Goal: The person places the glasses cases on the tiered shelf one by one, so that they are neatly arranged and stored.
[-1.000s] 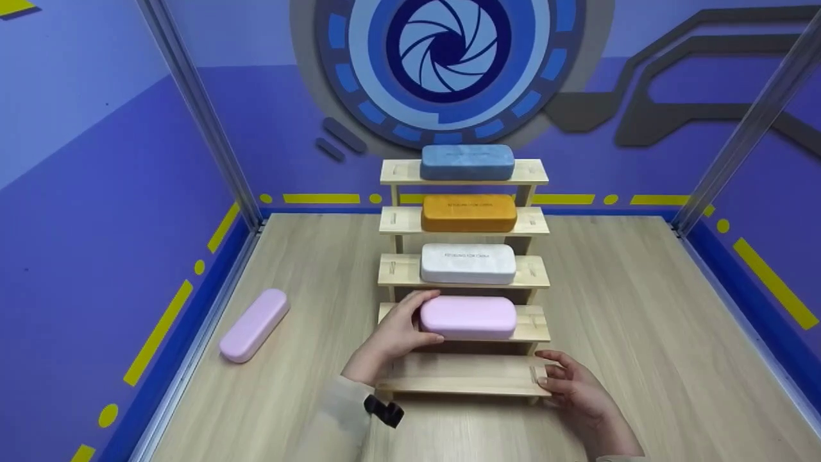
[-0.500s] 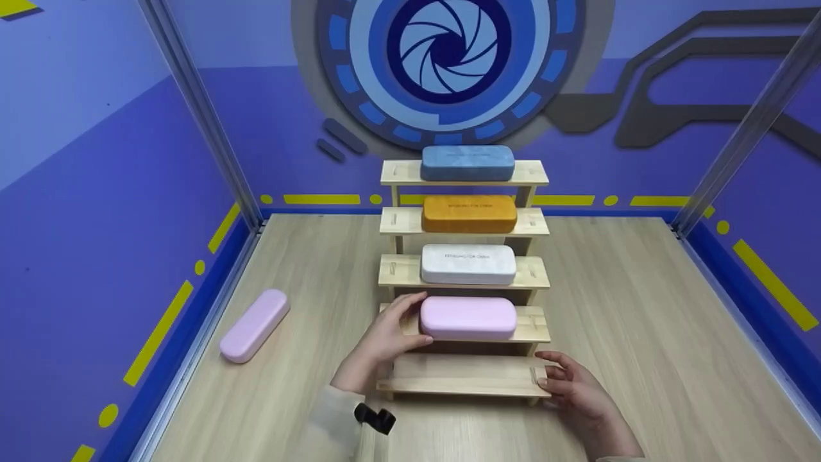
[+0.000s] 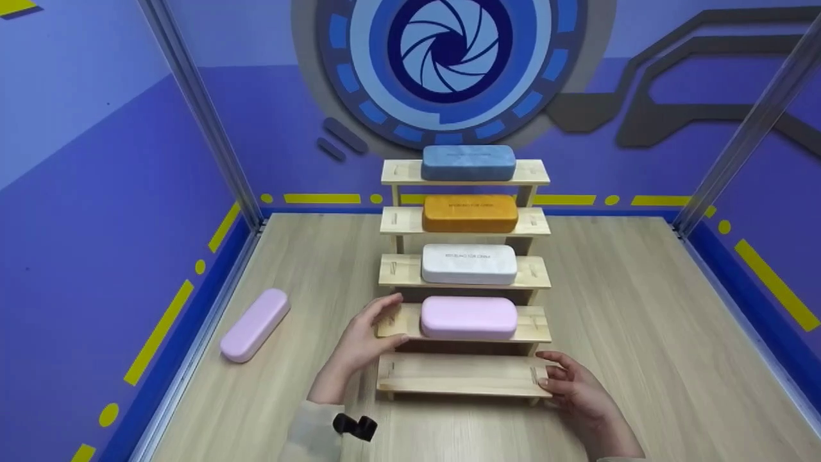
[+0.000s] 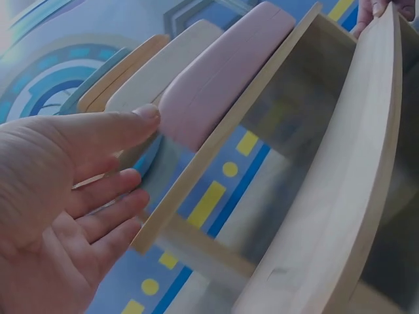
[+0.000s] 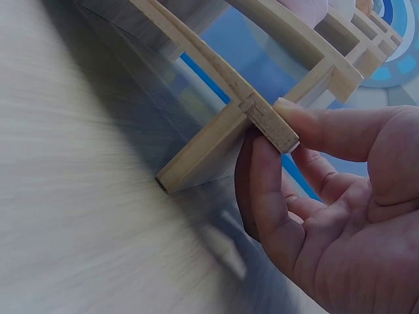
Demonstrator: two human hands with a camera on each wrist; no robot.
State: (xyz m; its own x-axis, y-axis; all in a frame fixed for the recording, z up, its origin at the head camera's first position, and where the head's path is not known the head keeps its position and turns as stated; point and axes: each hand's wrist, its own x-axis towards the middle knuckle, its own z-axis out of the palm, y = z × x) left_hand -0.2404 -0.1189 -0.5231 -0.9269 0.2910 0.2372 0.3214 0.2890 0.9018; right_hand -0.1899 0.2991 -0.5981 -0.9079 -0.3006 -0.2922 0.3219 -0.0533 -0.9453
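Note:
A wooden tiered rack (image 3: 465,375) stands in the middle. On its second step from the bottom lies a pink glasses case (image 3: 468,317), lid up and lengthwise along the board. My left hand (image 3: 360,337) is at that step's left end, fingers spread and apart from the case. In the left wrist view the left hand (image 4: 82,196) holds nothing. At the lowest step, my right hand (image 3: 580,391) pinches the board's right end between thumb and fingers, as the right wrist view of the right hand (image 5: 347,203) shows. Nothing lies on this lowest board.
White (image 3: 468,264), orange (image 3: 470,213) and blue (image 3: 468,163) glasses cases sit one per step above. Another pink glasses case (image 3: 254,325) lies slanted on the table (image 3: 308,256) at left. Printed blue-purple panels (image 3: 256,128) enclose the table.
My left hand has let go of the pink glasses case on the rack and drawn back to the left. The right hand and the cases have stayed in place.

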